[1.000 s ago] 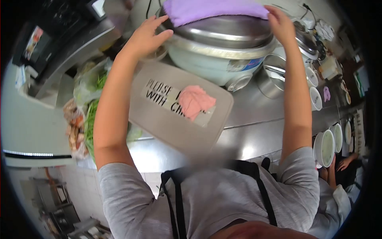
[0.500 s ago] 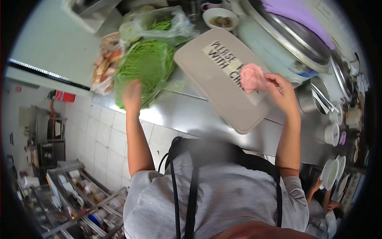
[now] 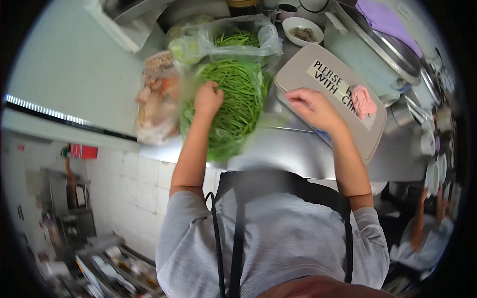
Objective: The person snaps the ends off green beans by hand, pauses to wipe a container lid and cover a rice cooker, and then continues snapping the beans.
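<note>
A large heap of slender bright-green stalks in thin clear plastic [image 3: 236, 94] is being supported by the shiny silver metal worktop [image 3: 283, 155], left of a beige rectangular plastic lid with black lettering [image 3: 355, 127]. Its long axis is being directed away from the person, leaning slightly right, from the worktop's near edge towards a second clear plastic bag of green stalks [image 3: 236, 39]; within the heap, many stalks are being crossed by others. Its left side is being touched by the bare left hand [image 3: 207, 99], whose fingers are being curled inward; whether anything is being gripped cannot be told. The bare right hand [image 3: 313, 107] is being held loosely open, fingers bent, over the lid's left edge. A crumpled pink cloth [image 3: 363, 102] is being carried by the lid, and a folded purple cloth [image 3: 390, 22] by a big pale metal-topped vessel [image 3: 350, 42]. White floor tiles [image 3: 131, 184] are being shown below, and at far right a white round bowl [image 3: 433, 179] is being held by another person [image 3: 422, 233]
</note>
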{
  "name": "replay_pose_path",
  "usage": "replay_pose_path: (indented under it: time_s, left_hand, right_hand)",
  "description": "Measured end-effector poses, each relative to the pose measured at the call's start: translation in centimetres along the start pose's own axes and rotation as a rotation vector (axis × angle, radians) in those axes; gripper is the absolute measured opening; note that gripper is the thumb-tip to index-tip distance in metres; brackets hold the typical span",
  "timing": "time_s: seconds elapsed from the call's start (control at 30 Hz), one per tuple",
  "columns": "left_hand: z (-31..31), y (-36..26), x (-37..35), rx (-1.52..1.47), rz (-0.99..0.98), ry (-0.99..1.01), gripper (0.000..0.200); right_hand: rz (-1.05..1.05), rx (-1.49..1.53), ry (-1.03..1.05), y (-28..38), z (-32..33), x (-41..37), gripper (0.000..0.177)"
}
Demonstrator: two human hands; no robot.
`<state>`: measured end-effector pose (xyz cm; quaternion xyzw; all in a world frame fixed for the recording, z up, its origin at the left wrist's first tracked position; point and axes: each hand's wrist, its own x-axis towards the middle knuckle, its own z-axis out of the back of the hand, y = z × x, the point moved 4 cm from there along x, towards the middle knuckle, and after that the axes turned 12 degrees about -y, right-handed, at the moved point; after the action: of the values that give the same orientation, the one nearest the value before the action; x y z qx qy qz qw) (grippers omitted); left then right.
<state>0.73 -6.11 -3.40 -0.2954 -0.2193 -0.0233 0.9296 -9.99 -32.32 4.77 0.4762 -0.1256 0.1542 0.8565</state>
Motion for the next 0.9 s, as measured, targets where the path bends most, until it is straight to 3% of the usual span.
replay_pose_path:
  time_s: [0.17,0.3,0.4,0.5,0.6,0.63,0.7,0.77,0.8,0.9]
  left_hand:
    - [-2.5,3.0,2.3,-0.033,-0.191,0.1,0.016]
    - [-1.9,4.6,3.8,-0.853,0.333,0.51,0.015]
    - [-0.9,4.9,4.5,-0.961,0.466,0.639,0.014]
    - [-0.5,4.6,4.4,-0.992,0.468,0.653,0.013]
    - [-1.7,5.2,4.4,-1.018,0.34,0.577,0.011]
    - [-3.2,6.3,4.9,-0.854,0.137,0.538,0.013]
    - [-1.5,4.1,4.3,-0.607,-0.375,0.223,0.02]
    - [-2.2,3.8,3.1,-0.605,-0.455,0.398,0.03]
    - [-0.6,2.7,2.6,-0.485,-0.368,0.552,0.035]
    - [0.1,1.6,2.2,-0.411,-0.531,0.542,0.021]
  right_hand:
    - [-0.149,-0.038,-0.068,0.3,-9.6,2.9,0.019]
    - [-0.14,-0.281,-0.195,-0.3,-13.5,3.9,0.017]
    - [-0.147,-0.482,-0.315,-1.1,-14.8,5.0,0.015]
    - [-0.155,-0.674,-0.327,-0.8,-16.3,5.4,0.012]
    - [-0.111,-0.86,-0.291,-0.7,-17.4,6.0,0.01]
    - [-0.102,-0.909,-0.252,-0.9,-17.9,6.1,0.01]
    - [-0.112,-0.97,-0.206,-1.4,-18.1,6.2,0.01]
    - [-0.066,-0.971,-0.288,-0.6,-17.7,6.0,0.012]
    - [-0.072,-0.912,-0.342,0.9,-17.0,5.8,0.012]
    - [-0.068,-0.979,-0.345,2.0,-16.6,5.5,0.01]
